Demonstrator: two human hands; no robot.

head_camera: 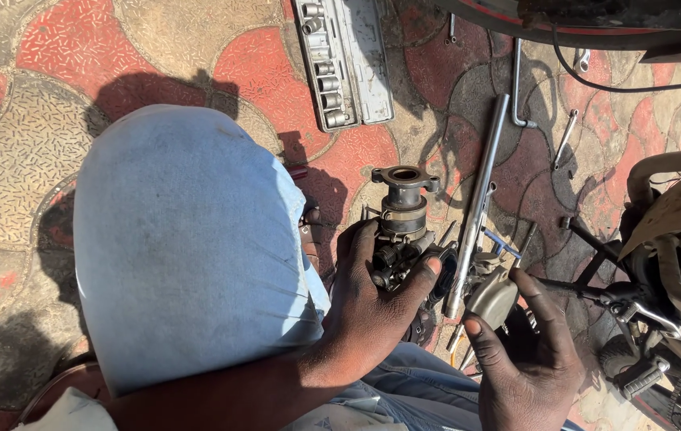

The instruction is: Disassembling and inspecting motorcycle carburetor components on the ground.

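From the head camera we look straight down past our own knee in pale blue denim point(189, 247) onto a paved floor of red and tan patterned tiles point(29, 152).

Our left hand point(372, 307) is closed around a carburettor body point(403, 227), fingers wrapped round its lower part and the thumb pressed across its front. The carburettor stands upright in the grip, its round flanged mouth at the top, held just above the ground in the middle of the view.

Our right hand point(528, 359) holds a small rounded grey metal cover point(492, 297), the float bowl by its look. The thumb and fingers are curled about it, gripping loosely at its edges. It sits just beside the carburettor, to its right and a little lower, the two parts apart.

Between and behind the hands a long silver metal bar point(480, 199) lies slanted on the tiles. Farther up the view an open grey socket set case point(344, 60) rests on the ground, sockets lined along its left side. A small spanner point(566, 137) and a bent metal rod point(516, 88) lie near the top right. At the right edge we see part of a motorcycle point(668, 263), with its frame, footrest and dusty bodywork.
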